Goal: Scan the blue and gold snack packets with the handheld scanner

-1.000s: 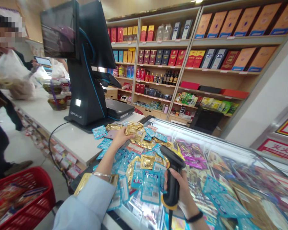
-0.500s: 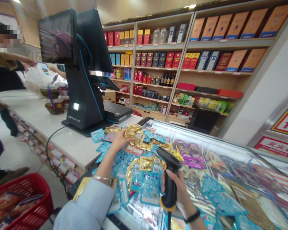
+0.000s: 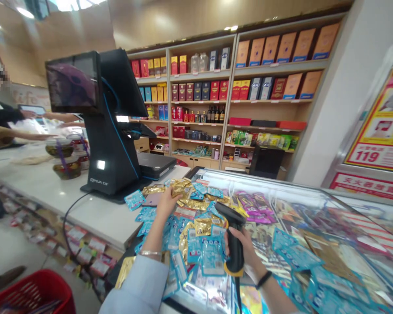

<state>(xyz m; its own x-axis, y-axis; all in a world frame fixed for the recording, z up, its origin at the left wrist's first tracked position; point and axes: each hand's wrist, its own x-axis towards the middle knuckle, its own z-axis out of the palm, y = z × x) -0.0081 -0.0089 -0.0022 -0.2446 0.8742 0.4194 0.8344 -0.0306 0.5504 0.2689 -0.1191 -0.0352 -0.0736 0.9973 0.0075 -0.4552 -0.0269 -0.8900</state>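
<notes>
My right hand [image 3: 244, 248] is wrapped around the handle of a black and yellow barcode scanner [image 3: 235, 255], its head tilted toward the pile and its cable hanging down. At the far side of the pile, my left hand [image 3: 168, 203] is closed on a gold snack packet [image 3: 182, 186]; some of its fingers are hidden. Blue snack packets [image 3: 212, 257] and more gold packets lie loosely over the glass counter [image 3: 199, 296] between my arms. A flat pale purple object [image 3: 151, 199] lies partly under the packets beside my left hand.
A black checkout terminal [image 3: 109, 161] stands on the white counter [image 3: 114, 218]. Jars [image 3: 67, 170] stand left of it, near another person's arms [image 3: 26, 133]. A red basket [image 3: 52, 292] sits low left. More blue packets [image 3: 294, 250] lie right; shelves [image 3: 199, 104] of boxes stand behind.
The head view has shifted, so the basket sits lower and farther left in view. Both hands stay at nearly the same places over the pile. The other person's arms have lowered near the jars.
</notes>
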